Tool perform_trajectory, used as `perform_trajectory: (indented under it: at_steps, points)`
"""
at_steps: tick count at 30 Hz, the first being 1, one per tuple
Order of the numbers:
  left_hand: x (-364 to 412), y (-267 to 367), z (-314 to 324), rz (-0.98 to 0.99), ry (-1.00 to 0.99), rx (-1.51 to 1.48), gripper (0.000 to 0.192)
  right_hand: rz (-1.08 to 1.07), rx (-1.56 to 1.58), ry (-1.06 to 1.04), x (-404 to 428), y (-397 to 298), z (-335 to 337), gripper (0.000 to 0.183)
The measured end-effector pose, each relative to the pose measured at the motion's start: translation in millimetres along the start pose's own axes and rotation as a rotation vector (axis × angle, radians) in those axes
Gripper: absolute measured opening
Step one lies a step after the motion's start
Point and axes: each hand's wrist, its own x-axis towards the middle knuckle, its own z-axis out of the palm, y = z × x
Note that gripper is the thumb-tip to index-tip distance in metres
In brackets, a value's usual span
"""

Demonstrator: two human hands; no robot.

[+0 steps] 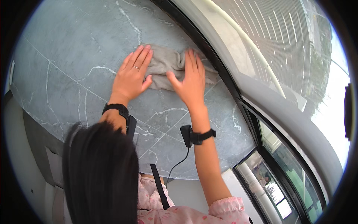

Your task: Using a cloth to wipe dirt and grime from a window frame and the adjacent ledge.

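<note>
A crumpled grey-beige cloth (165,64) lies on a grey, white-veined marble-patterned surface (70,50). My left hand (132,70) holds down its left side, fingers stretched out and the thumb at its lower edge. A thin ring is on one finger. On the cloth's right part, my right hand (193,75) presses with extended fingers, the thumb spread to the left; it is slightly blurred. The cloth's right end reaches close to the black window frame (207,44). What is beneath both palms is hidden.
Black straps with small devices sit on my left wrist (119,112) and right wrist (200,137); a thin cable (179,162) hangs from the right one. Window glass (251,42) curves along the right. Dark hair (100,173) covers the lower left. The surface's near edge is before my lap.
</note>
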Motion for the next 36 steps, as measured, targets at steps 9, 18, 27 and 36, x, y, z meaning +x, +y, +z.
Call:
perform_trajectory:
  at_steps: [9,18,27,36]
  points:
    - [-1,-3,-1,-0.010,0.029,-0.022,0.080,-0.028,-0.063,-0.022,12,-2,1,0.081]
    - [-2,-2,0,-0.015,0.040,-0.054,0.080,-0.042,-0.118,-0.060,19,-2,-1,0.082]
    - [-2,0,3,-0.025,0.042,-0.054,0.083,-0.055,-0.161,-0.041,15,-2,1,0.079]
    - [-7,0,3,-0.025,0.054,-0.078,0.082,0.083,-0.144,0.027,5,5,3,0.076]
